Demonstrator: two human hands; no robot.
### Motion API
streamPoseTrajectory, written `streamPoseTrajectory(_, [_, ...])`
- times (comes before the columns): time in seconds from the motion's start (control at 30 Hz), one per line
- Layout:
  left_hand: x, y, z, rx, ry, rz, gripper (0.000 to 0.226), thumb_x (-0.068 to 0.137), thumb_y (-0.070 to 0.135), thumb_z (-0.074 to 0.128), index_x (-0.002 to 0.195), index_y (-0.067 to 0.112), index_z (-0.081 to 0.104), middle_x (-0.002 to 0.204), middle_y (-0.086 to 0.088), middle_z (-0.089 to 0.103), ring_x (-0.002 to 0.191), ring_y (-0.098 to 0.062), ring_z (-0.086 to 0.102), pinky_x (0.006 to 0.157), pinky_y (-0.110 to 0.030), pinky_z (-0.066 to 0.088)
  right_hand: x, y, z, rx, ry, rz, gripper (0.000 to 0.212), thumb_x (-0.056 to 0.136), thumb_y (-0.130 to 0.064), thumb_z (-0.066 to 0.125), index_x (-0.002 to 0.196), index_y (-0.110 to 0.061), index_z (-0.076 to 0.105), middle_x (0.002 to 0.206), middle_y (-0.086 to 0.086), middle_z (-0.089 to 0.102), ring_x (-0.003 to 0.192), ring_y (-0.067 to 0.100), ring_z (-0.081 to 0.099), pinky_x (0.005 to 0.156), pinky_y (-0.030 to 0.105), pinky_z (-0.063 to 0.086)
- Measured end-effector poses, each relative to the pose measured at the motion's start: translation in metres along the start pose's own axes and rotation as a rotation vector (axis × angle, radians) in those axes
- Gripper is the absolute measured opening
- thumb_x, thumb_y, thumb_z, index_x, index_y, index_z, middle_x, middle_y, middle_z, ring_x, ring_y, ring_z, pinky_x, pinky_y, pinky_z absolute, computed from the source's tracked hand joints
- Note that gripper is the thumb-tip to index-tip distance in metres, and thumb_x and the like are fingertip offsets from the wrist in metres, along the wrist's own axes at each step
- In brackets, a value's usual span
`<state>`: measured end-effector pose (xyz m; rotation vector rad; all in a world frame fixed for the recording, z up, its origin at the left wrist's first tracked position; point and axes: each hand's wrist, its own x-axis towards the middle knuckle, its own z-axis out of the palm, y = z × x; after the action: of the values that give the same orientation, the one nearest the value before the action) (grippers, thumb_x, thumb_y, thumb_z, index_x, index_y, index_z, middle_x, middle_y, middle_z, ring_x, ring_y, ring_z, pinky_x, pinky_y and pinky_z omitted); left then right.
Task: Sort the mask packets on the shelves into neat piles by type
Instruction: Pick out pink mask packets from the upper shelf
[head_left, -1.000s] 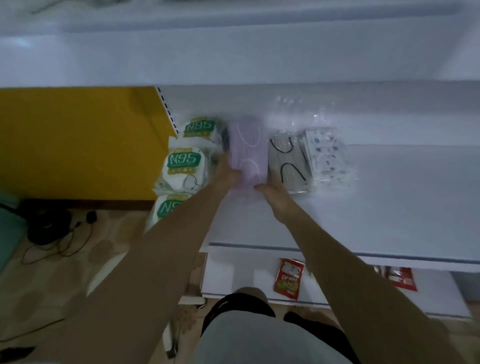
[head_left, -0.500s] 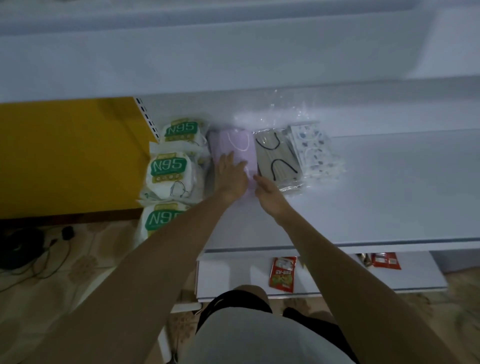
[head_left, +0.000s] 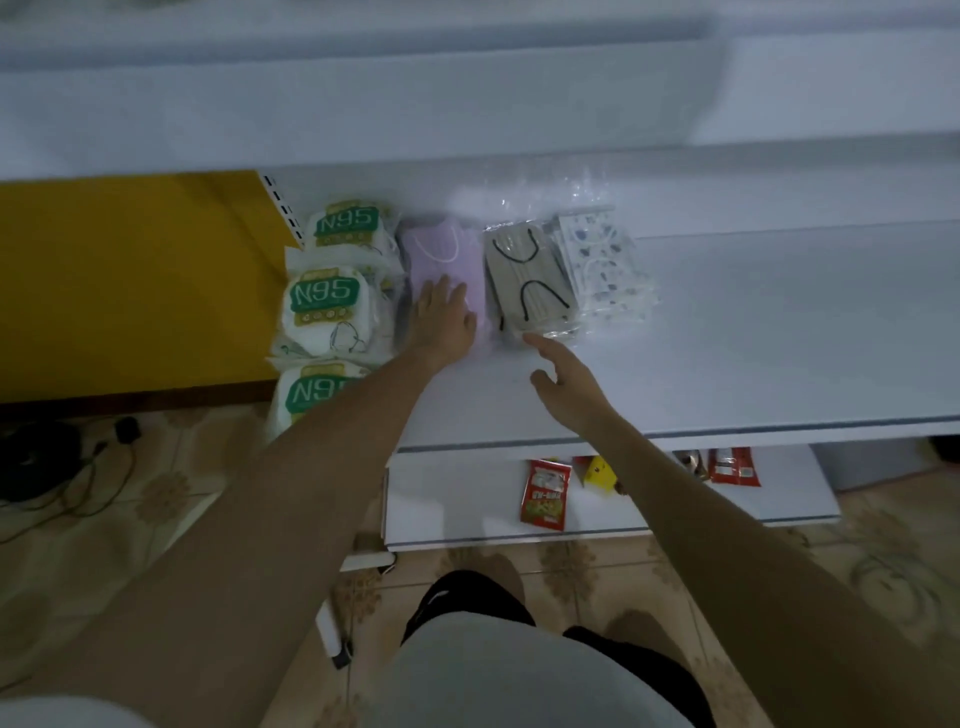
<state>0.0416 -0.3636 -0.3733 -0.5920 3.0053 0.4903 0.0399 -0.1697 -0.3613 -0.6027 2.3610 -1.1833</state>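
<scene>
Squaring-up step, I'd say: left hand (head_left: 441, 322) is lying flat, fingers straight, on the purple pile (head_left: 441, 249) on the shelf (head_left: 727, 338). Right hand (head_left: 566, 379) is hovering loose, holding nothing, just right of it at the beige pile's (head_left: 530, 280) near edge. Next: probably nudging beige flush beside purple.

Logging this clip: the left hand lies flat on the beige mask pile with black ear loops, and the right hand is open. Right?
Not quite. In the head view the left hand lies flat on the lilac mask pile, just left of the beige mask pile with black ear loops. The right hand is open, as stated.
</scene>
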Motion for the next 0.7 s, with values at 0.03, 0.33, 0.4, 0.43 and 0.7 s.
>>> streamPoseTrajectory(0.03, [-0.008,0.003,-0.003,-0.003,0.027,0.016,0.051,0.099,0.024,0.037,0.144,0.004,0.026,0.153,-0.018,0.018,0.142,-0.034,0.013,0.117,-0.040,0.009,-0.005,-0.002,-0.004,-0.060,-0.021,-0.030,0.049,0.094,-0.006,0.043,0.142,-0.016,0.036,0.148,0.003,0.035,0.136,0.017,0.033,0.102,0.016,0.023])
streamPoseTrajectory(0.33, [-0.112,0.063,-0.042,-0.126,0.248,0.121,0.050,0.097,0.025,0.038,0.140,0.000,0.033,0.147,-0.019,0.034,0.136,-0.031,0.032,0.112,-0.035,0.021,-0.083,-0.013,-0.067,-0.419,-0.208,-0.352,0.055,0.095,-0.020,0.050,0.145,-0.009,0.027,0.151,0.011,0.029,0.138,0.024,0.030,0.112,0.028,0.021])
streamPoseTrajectory(0.4, [-0.138,0.088,-0.063,-0.144,0.354,0.175,0.053,0.091,0.028,0.037,0.130,-0.007,0.046,0.131,-0.025,0.051,0.119,-0.037,0.051,0.102,-0.038,0.038,-0.103,-0.017,-0.093,-0.498,-0.180,-0.464,0.056,0.095,-0.026,0.050,0.144,-0.010,0.030,0.149,0.012,0.033,0.135,0.025,0.035,0.111,0.031,0.026])
streamPoseTrajectory(0.43, [-0.151,0.101,-0.074,-0.148,0.385,0.204,0.052,0.088,0.026,0.037,0.123,-0.009,0.053,0.117,-0.026,0.060,0.105,-0.037,0.060,0.090,-0.037,0.047,-0.113,-0.021,-0.106,-0.529,-0.160,-0.509,0.056,0.094,-0.029,0.050,0.144,-0.011,0.031,0.148,0.011,0.034,0.134,0.025,0.036,0.111,0.031,0.028])
streamPoseTrajectory(0.7, [-0.235,0.178,-0.155,-0.108,0.501,0.344,0.046,0.096,0.023,0.045,0.139,0.011,0.040,0.138,-0.010,0.048,0.125,-0.025,0.044,0.102,-0.031,0.033,-0.192,-0.081,-0.209,-0.520,-0.057,-0.683,0.053,0.095,-0.028,0.052,0.143,-0.022,0.030,0.140,-0.004,0.041,0.127,0.012,0.039,0.093,0.004,0.020])
